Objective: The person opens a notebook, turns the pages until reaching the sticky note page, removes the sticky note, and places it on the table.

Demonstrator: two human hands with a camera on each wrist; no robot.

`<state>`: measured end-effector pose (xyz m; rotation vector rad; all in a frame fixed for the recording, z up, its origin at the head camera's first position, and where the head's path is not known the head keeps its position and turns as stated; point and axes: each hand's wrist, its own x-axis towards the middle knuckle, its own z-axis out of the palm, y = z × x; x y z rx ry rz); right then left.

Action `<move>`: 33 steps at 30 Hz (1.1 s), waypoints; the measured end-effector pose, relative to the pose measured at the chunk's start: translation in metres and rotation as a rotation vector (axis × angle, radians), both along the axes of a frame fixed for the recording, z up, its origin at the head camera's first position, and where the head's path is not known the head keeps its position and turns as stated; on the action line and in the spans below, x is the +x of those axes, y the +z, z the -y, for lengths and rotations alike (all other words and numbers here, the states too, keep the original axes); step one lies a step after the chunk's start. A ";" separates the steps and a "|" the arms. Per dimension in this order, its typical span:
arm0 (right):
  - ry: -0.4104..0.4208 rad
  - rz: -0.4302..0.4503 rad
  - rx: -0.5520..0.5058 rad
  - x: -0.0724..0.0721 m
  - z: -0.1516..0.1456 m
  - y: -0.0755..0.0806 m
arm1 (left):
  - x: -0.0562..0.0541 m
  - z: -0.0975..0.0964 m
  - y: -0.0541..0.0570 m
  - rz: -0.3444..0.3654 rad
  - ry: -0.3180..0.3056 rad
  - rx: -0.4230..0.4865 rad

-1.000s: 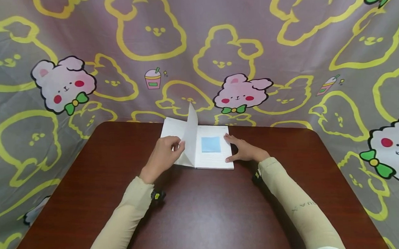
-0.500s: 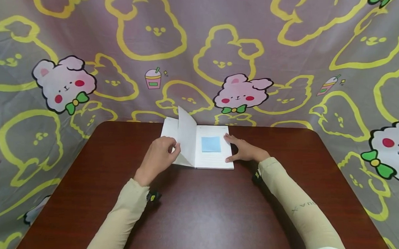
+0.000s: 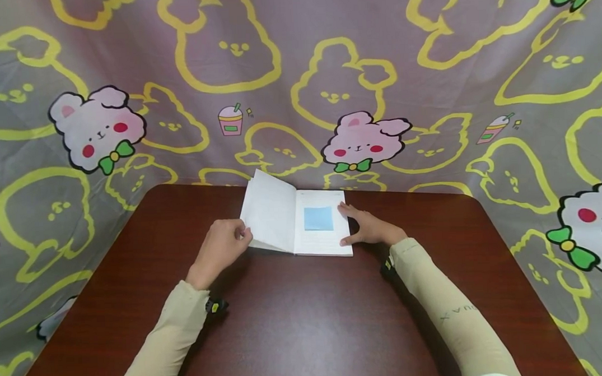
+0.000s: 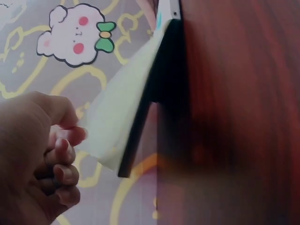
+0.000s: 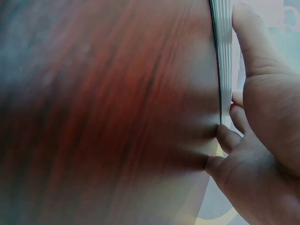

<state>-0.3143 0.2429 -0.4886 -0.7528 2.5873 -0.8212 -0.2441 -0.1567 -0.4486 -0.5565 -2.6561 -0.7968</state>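
An open book (image 3: 325, 244) with white pages lies near the table's far edge. A square blue sticky note (image 3: 318, 218) is on its right-hand page. My left hand (image 3: 219, 245) pinches the outer edge of a raised page (image 3: 270, 212) on the left side, which slopes up from the spine. Thumb and fingertips meet at that page's edge in the left wrist view, beside the dark cover (image 4: 145, 108). With thumb and index finger spread, my right hand (image 3: 375, 228) rests on the right margin. The right wrist view shows its thumb along the page edges (image 5: 226, 51) and other fingertips at the table.
The dark reddish-brown wooden table (image 3: 306, 317) has rounded far corners. Close behind it hangs a grey-pink curtain (image 3: 255, 61) printed with yellow outlines and cartoon rabbits. Black cameras are strapped at both wrists, over beige sleeves (image 3: 161, 340).
My left hand has moved left and slightly toward me, drawing the page from nearly upright down toward the left side. My right hand has stayed in place on the book.
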 end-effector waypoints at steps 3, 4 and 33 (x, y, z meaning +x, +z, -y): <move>0.002 -0.004 0.002 0.000 -0.001 0.000 | 0.000 0.005 -0.006 0.066 0.011 -0.019; 0.003 -0.005 0.002 0.000 -0.001 0.000 | -0.001 0.006 -0.008 0.090 0.015 -0.024; -0.006 0.008 0.019 0.000 0.001 0.002 | -0.019 0.016 -0.022 0.453 0.100 -0.113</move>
